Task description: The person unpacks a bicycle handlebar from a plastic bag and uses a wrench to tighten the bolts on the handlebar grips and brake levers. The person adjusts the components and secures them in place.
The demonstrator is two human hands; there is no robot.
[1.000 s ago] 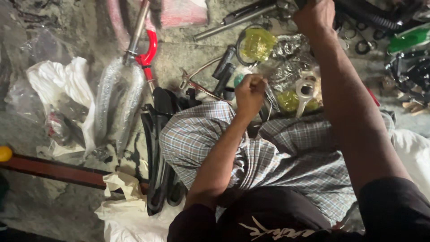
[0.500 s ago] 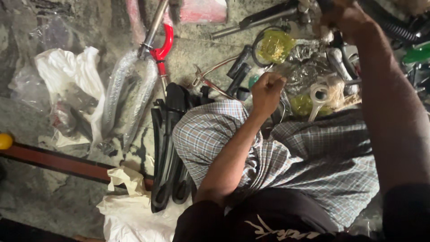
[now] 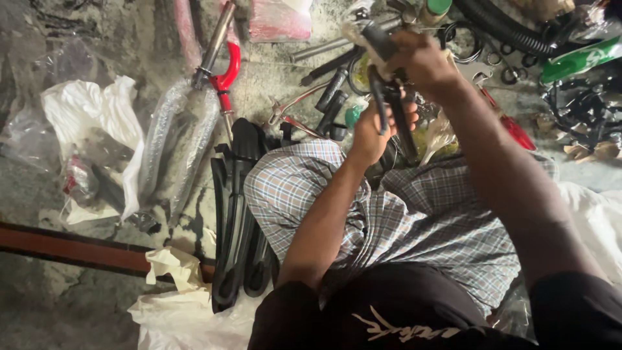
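Observation:
Both my hands are raised over my checked-cloth lap (image 3: 414,220) and meet on a black part with two long thin arms (image 3: 389,97). My right hand (image 3: 424,61) grips its upper end. My left hand (image 3: 379,126) is closed around the lower arms from below. What the black part is exactly cannot be told; it looks like a lever or handle assembly.
On the stone floor lie a plastic-wrapped fork with a red bracket (image 3: 194,123), black mudguard-like strips (image 3: 236,214), white bags (image 3: 97,129), black grips and rods (image 3: 330,97), a corrugated hose (image 3: 505,26), a green part (image 3: 576,58), a red-handled tool (image 3: 515,129) and a wooden bar (image 3: 71,249).
My right hand came back from the far parts pile, bringing the black part toward me. My left hand rose from my lap and took hold of it too.

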